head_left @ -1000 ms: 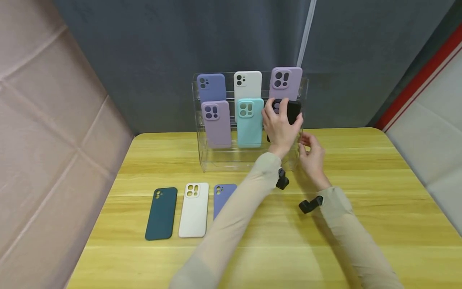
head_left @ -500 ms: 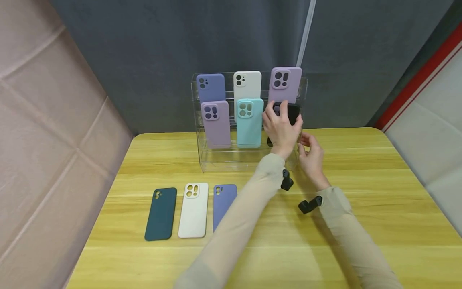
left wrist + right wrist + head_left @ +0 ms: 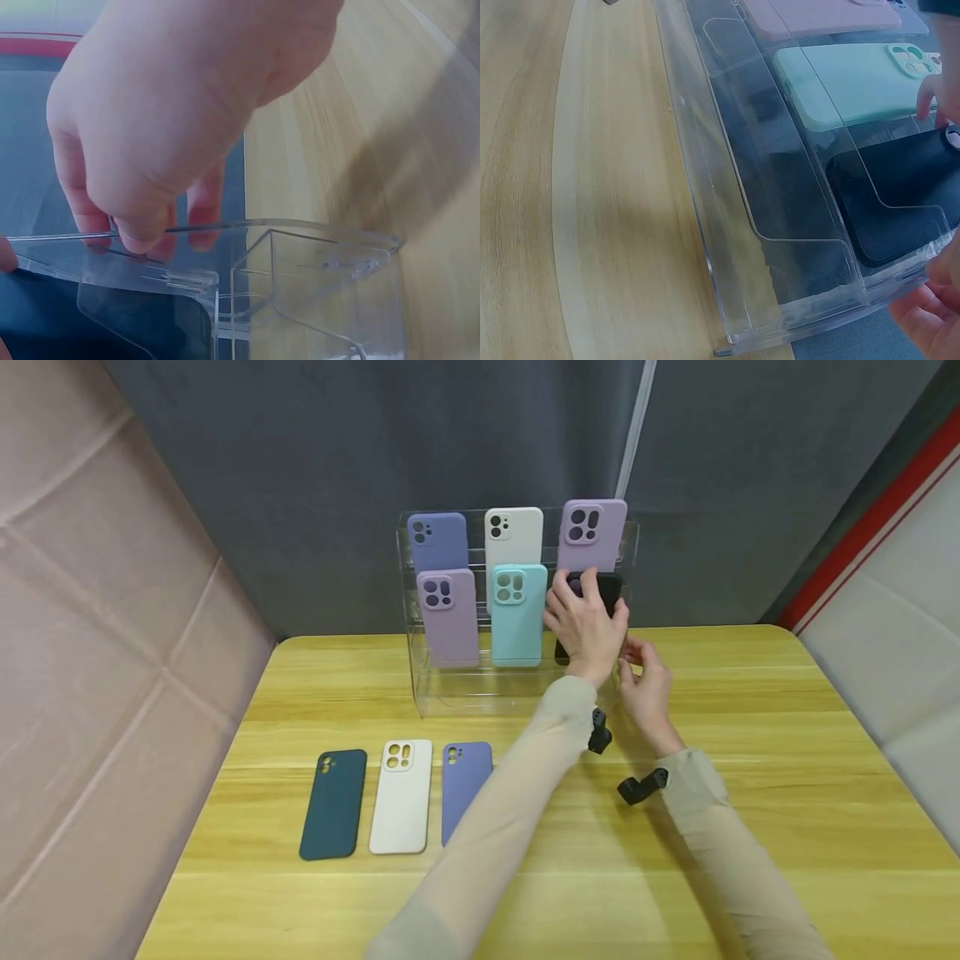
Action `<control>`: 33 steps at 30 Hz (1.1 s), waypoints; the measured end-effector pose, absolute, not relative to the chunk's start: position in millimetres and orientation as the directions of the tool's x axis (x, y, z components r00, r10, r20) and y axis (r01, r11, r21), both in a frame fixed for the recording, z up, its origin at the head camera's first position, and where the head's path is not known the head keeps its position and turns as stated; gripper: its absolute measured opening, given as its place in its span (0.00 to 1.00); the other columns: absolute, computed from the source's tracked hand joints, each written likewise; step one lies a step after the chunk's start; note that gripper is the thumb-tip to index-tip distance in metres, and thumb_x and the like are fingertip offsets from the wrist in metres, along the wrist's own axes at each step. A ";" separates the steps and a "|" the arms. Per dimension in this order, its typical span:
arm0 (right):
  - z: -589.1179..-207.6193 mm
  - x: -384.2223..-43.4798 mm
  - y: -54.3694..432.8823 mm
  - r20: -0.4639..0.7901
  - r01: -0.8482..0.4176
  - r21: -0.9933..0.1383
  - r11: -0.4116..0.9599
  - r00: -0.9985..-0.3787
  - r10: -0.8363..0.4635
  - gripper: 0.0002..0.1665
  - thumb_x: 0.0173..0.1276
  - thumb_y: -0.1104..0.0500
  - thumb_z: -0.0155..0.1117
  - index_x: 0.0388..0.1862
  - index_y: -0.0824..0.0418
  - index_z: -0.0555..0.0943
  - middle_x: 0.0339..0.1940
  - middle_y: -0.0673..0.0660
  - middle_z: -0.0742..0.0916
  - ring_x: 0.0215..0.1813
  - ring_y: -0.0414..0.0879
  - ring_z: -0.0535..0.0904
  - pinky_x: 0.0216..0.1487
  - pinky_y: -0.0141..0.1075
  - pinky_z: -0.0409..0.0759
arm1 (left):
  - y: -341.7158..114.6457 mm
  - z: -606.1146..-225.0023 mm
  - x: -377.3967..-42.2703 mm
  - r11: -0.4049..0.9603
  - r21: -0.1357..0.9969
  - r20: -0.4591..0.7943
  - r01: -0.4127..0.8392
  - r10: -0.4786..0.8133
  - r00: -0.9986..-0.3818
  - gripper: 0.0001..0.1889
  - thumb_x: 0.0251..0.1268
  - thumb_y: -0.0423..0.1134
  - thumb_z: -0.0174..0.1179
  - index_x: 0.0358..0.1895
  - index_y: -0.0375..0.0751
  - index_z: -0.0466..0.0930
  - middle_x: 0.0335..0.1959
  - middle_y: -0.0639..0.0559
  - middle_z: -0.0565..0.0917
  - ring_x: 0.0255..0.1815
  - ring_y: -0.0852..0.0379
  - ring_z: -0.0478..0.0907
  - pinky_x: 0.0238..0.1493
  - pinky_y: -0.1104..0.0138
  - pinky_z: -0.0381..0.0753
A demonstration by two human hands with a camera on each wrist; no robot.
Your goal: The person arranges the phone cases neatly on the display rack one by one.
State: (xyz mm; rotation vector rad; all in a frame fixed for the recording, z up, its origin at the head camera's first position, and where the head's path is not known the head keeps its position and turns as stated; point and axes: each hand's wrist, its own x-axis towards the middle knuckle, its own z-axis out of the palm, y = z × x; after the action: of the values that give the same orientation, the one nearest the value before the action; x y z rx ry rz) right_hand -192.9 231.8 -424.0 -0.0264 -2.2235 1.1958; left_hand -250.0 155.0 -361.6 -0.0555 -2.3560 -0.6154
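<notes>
A clear display stand (image 3: 480, 703) bears several phone cases in two tiers. My left hand (image 3: 588, 631) grips a black phone case (image 3: 611, 590) at the right of the lower tier, thumb at one edge and fingers at the other. In the right wrist view the lower end of that black case (image 3: 892, 202) shows behind the clear front lip. My right hand (image 3: 648, 689) pinches the right side panel of the stand; the left wrist view shows this right hand (image 3: 157, 120) from close by, with fingertips at the panel's edge.
Left of the black case stand a turquoise case (image 3: 517, 627) and a lilac case (image 3: 452, 631). Blue, white and lilac cases fill the upper tier. Dark green (image 3: 333, 806), white (image 3: 401, 806) and blue (image 3: 462, 781) cases lie on the table, the blue partly under my left forearm.
The black case has dropped slightly in the stand, with my left hand moving down along with it. My right hand keeps its hold on the side panel.
</notes>
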 end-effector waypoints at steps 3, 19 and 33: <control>-424.0 -192.6 231.7 0.493 -0.255 -0.771 0.583 -0.819 0.295 0.16 0.64 0.75 0.53 0.52 0.74 0.74 0.44 0.70 0.81 0.46 0.60 0.78 0.34 0.10 0.66 | 155.3 -360.3 -248.6 0.896 0.401 0.620 0.192 -0.111 -0.776 0.26 0.56 0.57 0.60 0.56 0.53 0.67 0.61 0.45 0.60 0.57 0.49 0.61 0.50 0.59 0.64; -423.9 -193.3 231.6 0.505 -0.261 -0.768 0.585 -0.808 0.303 0.16 0.63 0.75 0.55 0.51 0.75 0.75 0.43 0.70 0.82 0.45 0.60 0.79 0.34 0.09 0.66 | 132.5 -357.0 -228.7 0.850 0.356 0.710 0.388 0.023 -0.704 0.27 0.52 0.49 0.65 0.55 0.47 0.69 0.63 0.44 0.61 0.61 0.48 0.59 0.59 0.55 0.61; -424.4 -194.0 231.8 0.479 -0.244 -0.792 0.559 -0.816 0.322 0.15 0.64 0.75 0.55 0.50 0.75 0.75 0.43 0.70 0.82 0.45 0.59 0.79 0.33 0.11 0.67 | 93.6 -333.8 -213.9 0.718 0.432 0.742 0.546 0.060 -0.667 0.28 0.49 0.44 0.68 0.55 0.43 0.71 0.62 0.43 0.65 0.61 0.47 0.62 0.60 0.57 0.62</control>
State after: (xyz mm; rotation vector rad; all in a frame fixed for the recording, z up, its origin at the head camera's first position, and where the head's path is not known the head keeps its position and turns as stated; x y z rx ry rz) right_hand -194.0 231.8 -424.4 -0.0626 -2.2000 1.2429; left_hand -213.9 93.6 -333.8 -0.4575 -2.1866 -0.8497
